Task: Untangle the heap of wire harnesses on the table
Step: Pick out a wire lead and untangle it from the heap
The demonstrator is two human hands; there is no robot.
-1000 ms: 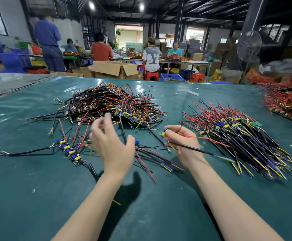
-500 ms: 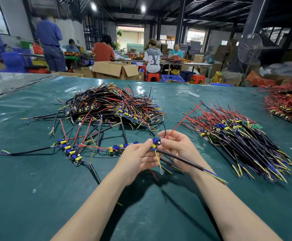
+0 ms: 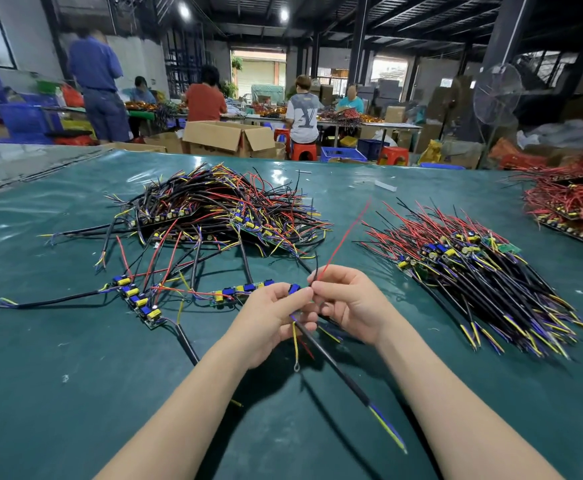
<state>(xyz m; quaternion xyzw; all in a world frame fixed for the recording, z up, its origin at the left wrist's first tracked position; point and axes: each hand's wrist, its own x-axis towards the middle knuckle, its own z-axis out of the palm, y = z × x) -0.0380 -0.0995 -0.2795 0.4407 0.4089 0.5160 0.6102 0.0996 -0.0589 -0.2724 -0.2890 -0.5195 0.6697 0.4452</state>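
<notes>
A tangled heap of wire harnesses [image 3: 214, 209], black, red, yellow and blue, lies on the green table [image 3: 58, 375] at the centre left. Just above the table near the middle, both hands hold one harness [image 3: 245, 291], a strip board with blue and yellow parts. My left hand [image 3: 272, 320] pinches its right end. My right hand [image 3: 349, 303] pinches its thin red wire [image 3: 347, 233], which rises up and to the right. A black cable [image 3: 349, 386] of that harness trails toward me.
A sorted bundle of harnesses [image 3: 473, 271] lies to the right. Another red pile [image 3: 570, 202] sits at the far right edge. A loose board with cable [image 3: 137, 301] lies left of my hands. Cardboard boxes, stools and several people are beyond the table.
My left hand dropped from a raised position and joined my right hand on the harness. The red wire now stands up to the right, and the black cable trails toward me.
</notes>
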